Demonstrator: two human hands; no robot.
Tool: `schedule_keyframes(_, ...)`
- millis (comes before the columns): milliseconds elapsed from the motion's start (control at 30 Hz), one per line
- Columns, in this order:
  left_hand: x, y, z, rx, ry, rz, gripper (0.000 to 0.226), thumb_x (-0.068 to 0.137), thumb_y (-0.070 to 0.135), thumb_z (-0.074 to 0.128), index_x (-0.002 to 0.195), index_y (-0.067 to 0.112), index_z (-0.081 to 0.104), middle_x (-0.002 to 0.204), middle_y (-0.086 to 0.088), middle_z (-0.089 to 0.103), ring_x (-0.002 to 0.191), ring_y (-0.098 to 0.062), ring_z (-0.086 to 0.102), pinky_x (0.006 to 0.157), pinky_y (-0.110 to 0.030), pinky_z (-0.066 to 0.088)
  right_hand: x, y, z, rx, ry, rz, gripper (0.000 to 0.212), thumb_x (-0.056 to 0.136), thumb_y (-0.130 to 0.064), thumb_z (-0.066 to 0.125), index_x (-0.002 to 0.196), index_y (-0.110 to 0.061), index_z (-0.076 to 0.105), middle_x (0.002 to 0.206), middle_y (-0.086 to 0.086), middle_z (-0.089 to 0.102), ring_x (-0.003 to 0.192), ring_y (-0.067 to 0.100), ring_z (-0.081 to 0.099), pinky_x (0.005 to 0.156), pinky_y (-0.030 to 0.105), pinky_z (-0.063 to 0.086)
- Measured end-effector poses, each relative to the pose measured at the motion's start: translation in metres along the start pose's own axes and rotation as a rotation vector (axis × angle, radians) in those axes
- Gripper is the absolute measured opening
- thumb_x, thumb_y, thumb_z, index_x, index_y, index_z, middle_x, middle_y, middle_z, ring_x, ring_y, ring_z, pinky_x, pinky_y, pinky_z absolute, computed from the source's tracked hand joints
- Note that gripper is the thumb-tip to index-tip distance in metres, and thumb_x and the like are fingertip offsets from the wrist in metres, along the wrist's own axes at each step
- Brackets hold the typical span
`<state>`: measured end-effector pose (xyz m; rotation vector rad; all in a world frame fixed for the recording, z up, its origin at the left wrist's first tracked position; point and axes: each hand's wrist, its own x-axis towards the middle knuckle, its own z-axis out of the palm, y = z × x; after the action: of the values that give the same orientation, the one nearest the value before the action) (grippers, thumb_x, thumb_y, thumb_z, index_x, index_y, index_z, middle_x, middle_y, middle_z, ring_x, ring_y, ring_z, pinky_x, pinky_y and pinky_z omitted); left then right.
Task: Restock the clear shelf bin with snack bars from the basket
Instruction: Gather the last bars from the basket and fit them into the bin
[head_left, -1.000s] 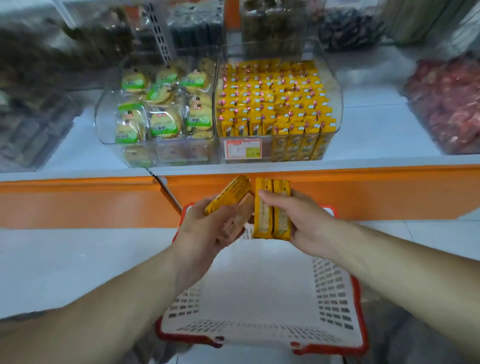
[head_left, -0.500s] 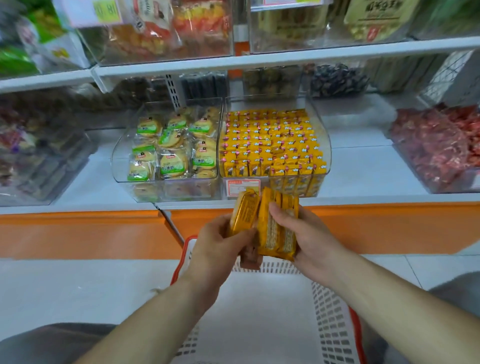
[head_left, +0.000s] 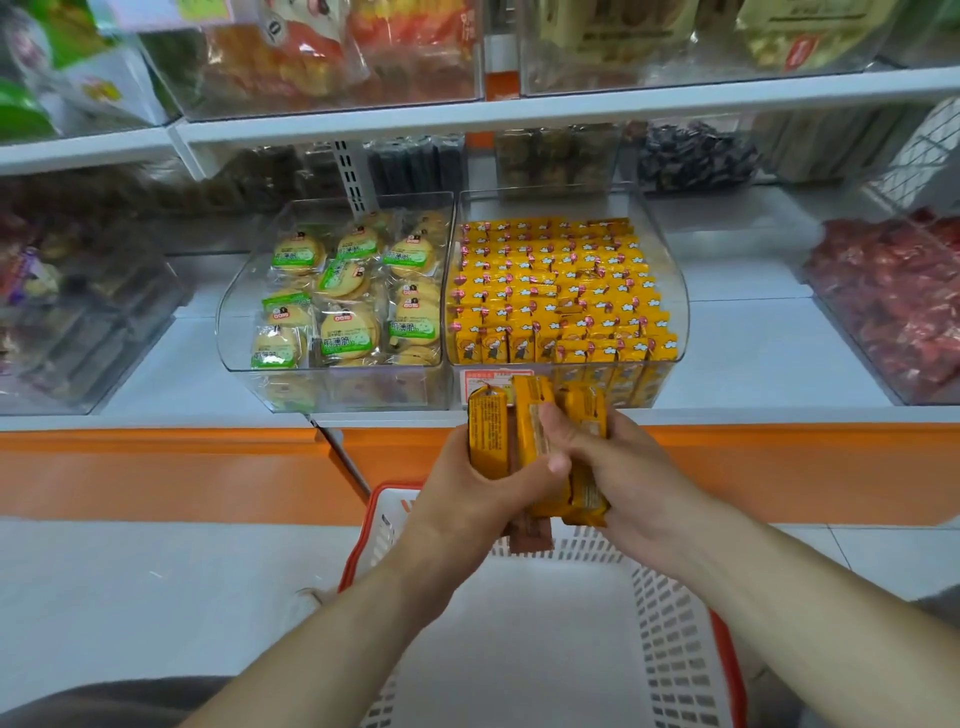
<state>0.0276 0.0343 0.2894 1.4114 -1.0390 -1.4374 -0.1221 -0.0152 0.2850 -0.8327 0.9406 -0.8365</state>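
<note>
Snack bars (head_left: 488, 436) upright above the basket (head_left: 675, 649) — left hand (head_left: 467, 501) and right hand (head_left: 626, 467) clasped round them

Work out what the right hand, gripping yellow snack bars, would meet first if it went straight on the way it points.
Probably the front wall of the clear bin, near its price label, with the snack bars touching before the right hand does. Depth is unclear.

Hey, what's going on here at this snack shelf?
A person is restocking. The left hand and the right hand together grip a bunch of yellow snack bars, held upright above the white basket, just in front of the clear shelf bin. The bin is nearly full of the same bars. None of the held bars is in it yet.
</note>
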Motion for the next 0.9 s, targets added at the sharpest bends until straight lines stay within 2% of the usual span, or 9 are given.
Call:
schedule_keyframes(67, 0.001, 0.001, -0.002, 0.006, 0.025, 0.009, 0.058, 0.07, 0.045, 0.088, 0.119, 0.025, 0.065, 0.105, -0.003, 0.078, 0.094, -0.025, 0.077, 0.083, -0.047, 0.063, 0.0, -0.003, 0.002, 0.08, -0.056, 0.069, 0.054, 0.074, -0.055, 0.073, 0.121, -0.029, 0.068, 0.115, 0.005, 0.074, 0.105, 0.028, 0.072, 0.083, 0.048, 0.06)
schedule_keyframes(200, 0.003, 0.009, -0.015, -0.077, 0.046, 0.014, 0.049, 0.069, 0.041, 0.083, 0.112, 0.021, 0.071, 0.099, -0.007, 0.079, 0.084, -0.024, 0.077, 0.068, -0.036, 0.062, 0.002, -0.014, 0.0, 0.275, -0.163, 0.122, 0.05, 0.101, -0.052, 0.042, 0.124, -0.017, 0.068, 0.13, 0.019, 0.065, 0.121, 0.038, 0.062, 0.103, 0.056, 0.048)
schedule_keyframes(300, 0.002, 0.017, -0.025, -0.106, 0.082, 0.021, 0.05, 0.066, 0.041, 0.083, 0.11, 0.02, 0.072, 0.096, -0.01, 0.079, 0.078, -0.026, 0.077, 0.064, -0.035, 0.061, 0.0, -0.019, -0.001, 0.168, -0.1, 0.069, 0.045, 0.095, -0.044, 0.058, 0.128, -0.014, 0.064, 0.125, 0.019, 0.068, 0.113, 0.04, 0.066, 0.097, 0.059, 0.051)
schedule_keyframes(400, 0.0, 0.021, -0.03, -0.09, 0.089, -0.001, 0.055, 0.063, 0.043, 0.084, 0.111, 0.02, 0.07, 0.096, -0.008, 0.08, 0.082, -0.026, 0.078, 0.068, -0.037, 0.061, -0.008, -0.02, 0.001, -0.03, -0.041, -0.009, 0.054, 0.071, -0.046, 0.076, 0.117, -0.018, 0.069, 0.107, 0.012, 0.075, 0.086, 0.028, 0.075, 0.068, 0.041, 0.061)
schedule_keyframes(500, -0.002, 0.024, -0.031, -0.103, 0.097, -0.002, 0.058, 0.06, 0.043, 0.085, 0.11, 0.019, 0.07, 0.092, -0.009, 0.079, 0.079, -0.028, 0.078, 0.067, -0.037, 0.062, -0.014, -0.02, 0.006, -0.064, 0.014, -0.034, 0.068, 0.06, -0.058, 0.078, 0.114, -0.017, 0.069, 0.088, 0.008, 0.074, 0.063, 0.015, 0.068, 0.051, 0.026, 0.052)
schedule_keyframes(600, -0.005, 0.027, -0.029, -0.098, 0.075, 0.002, 0.056, 0.062, 0.042, 0.085, 0.11, 0.019, 0.07, 0.093, -0.009, 0.079, 0.079, -0.028, 0.078, 0.069, -0.04, 0.062, -0.014, -0.018, 0.007, 0.003, 0.056, 0.039, 0.057, 0.076, -0.064, 0.065, 0.116, -0.023, 0.069, 0.083, 0.004, 0.072, 0.061, 0.012, 0.067, 0.049, 0.023, 0.05)
schedule_keyframes(700, -0.005, 0.029, -0.031, -0.102, 0.072, 0.012, 0.057, 0.06, 0.042, 0.085, 0.11, 0.02, 0.07, 0.093, -0.009, 0.08, 0.079, -0.028, 0.078, 0.072, -0.043, 0.062, -0.015, -0.017, 0.008, 0.064, 0.064, 0.066, 0.038, 0.094, -0.046, 0.053, 0.103, -0.014, 0.071, 0.077, 0.009, 0.071, 0.059, 0.016, 0.066, 0.048, 0.023, 0.05)
schedule_keyframes(800, -0.005, 0.031, -0.032, -0.091, 0.079, 0.025, 0.061, 0.058, 0.045, 0.084, 0.112, 0.023, 0.068, 0.096, -0.007, 0.08, 0.08, -0.027, 0.078, 0.071, -0.041, 0.062, -0.017, -0.018, 0.008, 0.071, 0.065, 0.008, 0.028, 0.094, -0.029, 0.051, 0.107, -0.011, 0.068, 0.079, 0.008, 0.071, 0.061, 0.017, 0.066, 0.048, 0.024, 0.049)
schedule_keyframes(900, -0.003, 0.033, -0.034, -0.084, 0.078, 0.037, 0.061, 0.061, 0.044, 0.083, 0.117, 0.023, 0.068, 0.101, -0.007, 0.079, 0.086, -0.027, 0.078, 0.073, -0.042, 0.064, -0.016, -0.024, 0.005, 0.021, 0.028, -0.058, 0.026, 0.089, -0.024, 0.057, 0.112, -0.019, 0.069, 0.095, 0.005, 0.075, 0.077, 0.015, 0.071, 0.058, 0.027, 0.053)
